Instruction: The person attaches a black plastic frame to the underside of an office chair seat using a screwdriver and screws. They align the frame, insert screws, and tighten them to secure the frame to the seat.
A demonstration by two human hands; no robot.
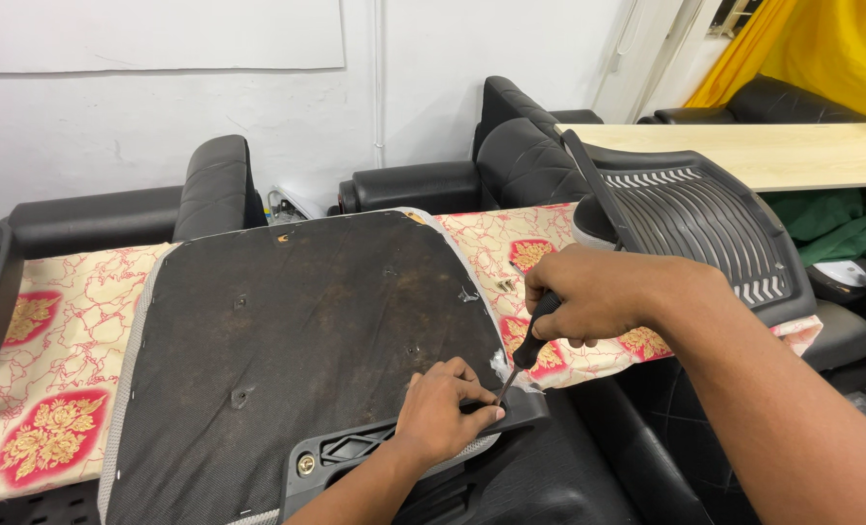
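An upturned chair seat (307, 340) lies flat on a counter (54, 350) covered by a cream cloth with red and gold flower patterns. Its underside faces up: dark, stained fabric, with a grey stapled edge running down the left side. A black plastic bracket (355, 449) sits along the seat's near edge, with a brass-coloured bolt head at its left end.

The left hand (443, 413) presses down on the bracket, its fingers curled together over the plastic near the bracket's right end. The right hand (598, 292) is clamped around the black handle of a screwdriver (525, 345). The tool slants down and to the left, and its thin shaft meets the seat's near right corner just beside the left fingertips, where a bit of pale padding shows at the edge.

A few small screws (504, 285) lie on the cloth just right of the seat. Beyond the right hand, a black ribbed chair back (705, 228) leans partly on the counter. Black padded chairs (520, 146) stand against the white wall behind, and a pale wooden tabletop (773, 151) stretches across the upper right, with a yellow curtain (831, 49) above it.
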